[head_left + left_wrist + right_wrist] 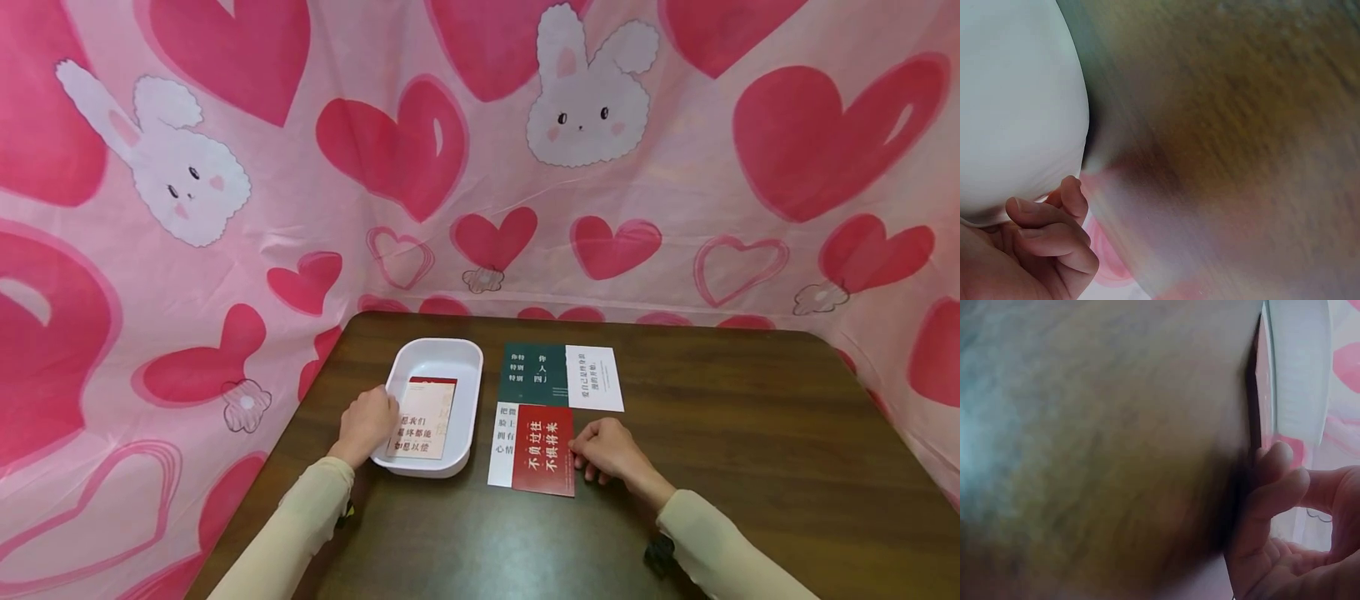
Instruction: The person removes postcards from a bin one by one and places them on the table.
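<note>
Left hand (367,423), lower left of centre, has its fingers curled round the rim of the white tub (441,361); right hand (607,450), lower right, pinches the red card (543,454).

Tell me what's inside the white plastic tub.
A cream card with Chinese lettering lies over a red card; only its far edge shows. The rest and anything beneath are covered.

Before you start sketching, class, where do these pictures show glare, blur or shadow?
Head view: pale glare on the near part of the table; left wrist view: table blurred, dark shadow beside the white tray; right wrist view: table blurred too, dark shadow beside the right hand.
</note>
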A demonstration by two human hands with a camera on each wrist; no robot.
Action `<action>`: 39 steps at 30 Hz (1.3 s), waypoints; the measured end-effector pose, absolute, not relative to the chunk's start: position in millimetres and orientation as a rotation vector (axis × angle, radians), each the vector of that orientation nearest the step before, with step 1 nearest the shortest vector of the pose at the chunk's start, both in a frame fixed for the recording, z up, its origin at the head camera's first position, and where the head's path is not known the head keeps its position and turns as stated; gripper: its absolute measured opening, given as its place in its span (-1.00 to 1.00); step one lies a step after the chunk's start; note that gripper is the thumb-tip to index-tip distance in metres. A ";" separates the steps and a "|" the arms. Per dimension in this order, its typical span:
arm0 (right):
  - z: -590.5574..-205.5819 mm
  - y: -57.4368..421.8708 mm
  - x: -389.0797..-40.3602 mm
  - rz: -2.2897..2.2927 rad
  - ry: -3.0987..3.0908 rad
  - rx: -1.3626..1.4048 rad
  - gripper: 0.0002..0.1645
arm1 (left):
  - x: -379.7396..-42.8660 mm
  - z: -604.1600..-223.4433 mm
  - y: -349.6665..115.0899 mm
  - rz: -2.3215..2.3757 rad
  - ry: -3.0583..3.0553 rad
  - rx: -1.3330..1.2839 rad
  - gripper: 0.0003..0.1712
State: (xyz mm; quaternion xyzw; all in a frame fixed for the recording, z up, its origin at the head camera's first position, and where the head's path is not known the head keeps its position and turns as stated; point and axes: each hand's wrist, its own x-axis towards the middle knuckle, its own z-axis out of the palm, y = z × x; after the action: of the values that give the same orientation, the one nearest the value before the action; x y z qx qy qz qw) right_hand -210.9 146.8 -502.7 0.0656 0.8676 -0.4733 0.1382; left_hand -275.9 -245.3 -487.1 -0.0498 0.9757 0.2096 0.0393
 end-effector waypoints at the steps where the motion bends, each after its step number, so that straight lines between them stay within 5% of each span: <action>1: -502.1 147.1 -211.2 -1.359 2.507 0.186 -0.74 | -275.7 -487.2 -245.5 0.640 2.991 -0.155 -0.65; 39: -500.1 150.2 -215.0 -1.365 2.433 0.167 -0.72 | -276.5 -488.0 -245.5 0.649 2.986 -0.164 -0.64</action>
State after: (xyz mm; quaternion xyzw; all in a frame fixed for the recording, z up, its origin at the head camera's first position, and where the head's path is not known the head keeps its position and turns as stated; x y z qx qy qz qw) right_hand -215.0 150.2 -500.1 0.0590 0.8575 -0.4810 0.1728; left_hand -276.5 -245.5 -488.0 -0.0535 0.9750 0.2118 0.0408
